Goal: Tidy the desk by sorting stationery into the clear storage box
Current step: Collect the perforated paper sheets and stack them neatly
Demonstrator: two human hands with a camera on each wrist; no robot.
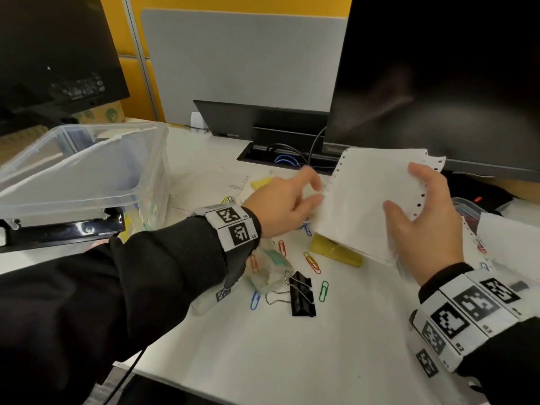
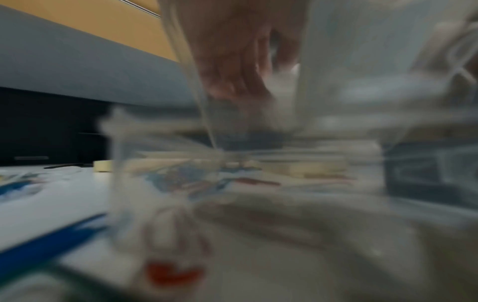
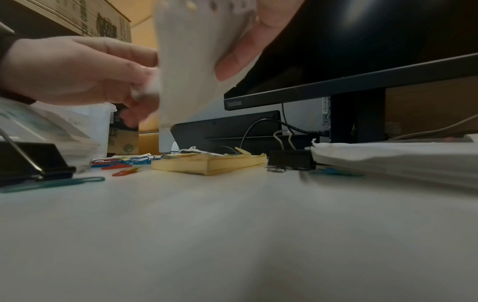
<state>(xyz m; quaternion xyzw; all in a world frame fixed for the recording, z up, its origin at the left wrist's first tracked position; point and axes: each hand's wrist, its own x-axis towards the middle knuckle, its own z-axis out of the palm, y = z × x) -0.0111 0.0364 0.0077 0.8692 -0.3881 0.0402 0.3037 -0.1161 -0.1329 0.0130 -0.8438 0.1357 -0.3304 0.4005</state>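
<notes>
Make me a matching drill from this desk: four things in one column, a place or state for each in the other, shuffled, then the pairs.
Things:
1. perforated paper
2. black binder clip
3. clear storage box
4. yellow sticky-note pad

Places or states:
A. lying on the desk near a green paper clip
B. partly hidden under the lifted sheets
C. held by the right hand
D. at the desk's left side

Pairs: 1-C, 2-A, 3-D, 4-B

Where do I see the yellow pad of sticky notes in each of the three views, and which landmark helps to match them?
Head: yellow sticky note pad at centre, on the desk, partly under the held white paper sheets.
Left wrist: too blurred to tell.
Right wrist: centre, lying flat below the sheets.
Shared landmark: black binder clip.
</notes>
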